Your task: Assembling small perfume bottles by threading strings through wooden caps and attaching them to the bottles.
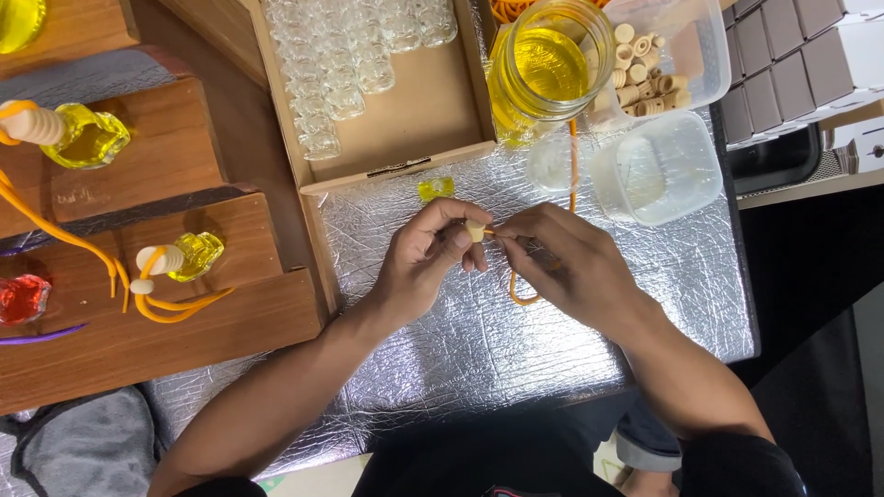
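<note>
Here the fingertips of both hands meet over the middle of the silver foil mat. The left hand pinches a small wooden cap between thumb and first finger, so its fingers are closed on the cap and not released. The right hand comes from the other side and holds the orange cord with curled fingers, just beside the cap; the cord end points to the left, toward the cap, and I cannot tell if it is already inside the hole. The long axis of the cap lies roughly sideways, in line with the cord, and both hands are equally near to it. Below the right hand the cord hangs in a loop that touches the mat. A little above the hands lies a small yellow glass bottle alone on the mat, and behind it a cardboard tray with empty clear bottles. To the right stand a glass jar of yellow liquid and a plastic box of wooden caps. On the left, wooden steps carry finished bottles with orange cords.
</note>
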